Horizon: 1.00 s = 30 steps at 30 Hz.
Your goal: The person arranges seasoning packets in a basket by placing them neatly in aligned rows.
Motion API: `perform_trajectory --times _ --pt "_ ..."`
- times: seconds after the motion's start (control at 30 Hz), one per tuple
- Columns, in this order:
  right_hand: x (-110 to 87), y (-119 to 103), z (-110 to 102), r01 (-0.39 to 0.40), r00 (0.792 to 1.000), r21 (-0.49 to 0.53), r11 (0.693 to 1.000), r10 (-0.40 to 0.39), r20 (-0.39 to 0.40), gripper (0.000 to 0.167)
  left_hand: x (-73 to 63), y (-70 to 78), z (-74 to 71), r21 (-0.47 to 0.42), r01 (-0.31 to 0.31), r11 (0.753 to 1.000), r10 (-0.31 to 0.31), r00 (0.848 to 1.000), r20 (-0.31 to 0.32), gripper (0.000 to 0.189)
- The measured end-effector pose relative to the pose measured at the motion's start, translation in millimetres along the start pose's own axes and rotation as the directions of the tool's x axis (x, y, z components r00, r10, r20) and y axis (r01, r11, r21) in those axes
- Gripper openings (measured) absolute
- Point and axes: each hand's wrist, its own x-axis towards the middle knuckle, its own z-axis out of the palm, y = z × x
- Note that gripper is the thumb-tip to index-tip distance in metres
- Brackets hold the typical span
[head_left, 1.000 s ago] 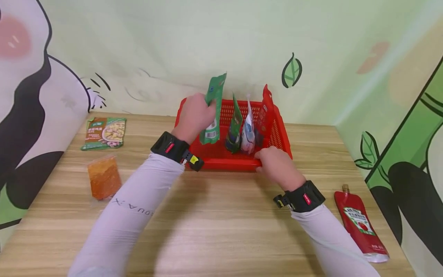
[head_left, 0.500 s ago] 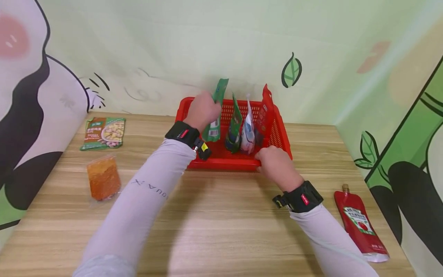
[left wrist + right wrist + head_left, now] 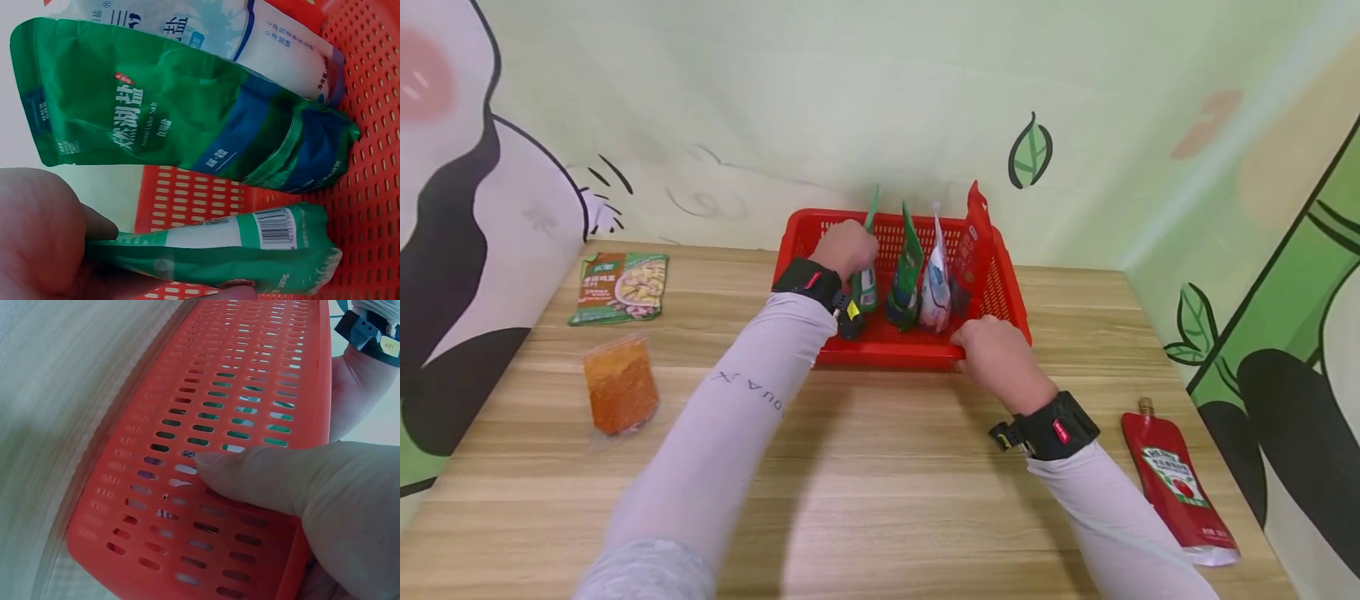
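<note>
My left hand (image 3: 846, 248) grips the upper part of a slim green packet (image 3: 206, 253) with a barcode. The packet stands near upright inside the red plastic basket (image 3: 880, 358), towards its left end. Beside it, apart from the hand, stands a green and blue bag of lake salt (image 3: 169, 112). To the right come a white salt bag (image 3: 936, 292) and a tall red pouch (image 3: 973, 250). My right hand (image 3: 996, 354) holds the basket's front wall near its right corner. In the right wrist view the thumb (image 3: 250, 478) presses the slotted outer side.
At the left of the wooden table (image 3: 880, 483) lie a green and brown food packet (image 3: 620, 288) and a clear packet of orange contents (image 3: 620, 387). A red Heinz ketchup pouch (image 3: 1177, 483) lies at the right. The painted wall (image 3: 737, 125) stands right behind the basket.
My left hand has moved right and down with the green packet, which now sits lower in the basket and more edge-on. The right hand has stayed on the rim.
</note>
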Motion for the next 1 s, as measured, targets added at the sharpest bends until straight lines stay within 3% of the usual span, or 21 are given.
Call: perform_trajectory --times 0.53,0.67,1.0 --pt "2.7 -2.4 3.7 -0.012 1.0 -0.002 1.0 0.012 0.017 0.008 -2.1 -1.1 7.5 0.013 -0.038 0.999 0.037 0.999 0.013 0.024" --pt "3.2 -1.1 4.1 -0.011 1.0 0.002 1.0 0.011 0.021 0.007 -5.2 -0.2 8.1 0.009 -0.028 1.0 0.028 0.999 0.047 0.021" --pt "1.9 2.1 2.4 0.0 1.0 -0.001 1.0 0.0 0.009 0.007 -11.1 -1.4 11.0 0.012 -0.084 0.996 0.081 0.985 0.153 0.024"
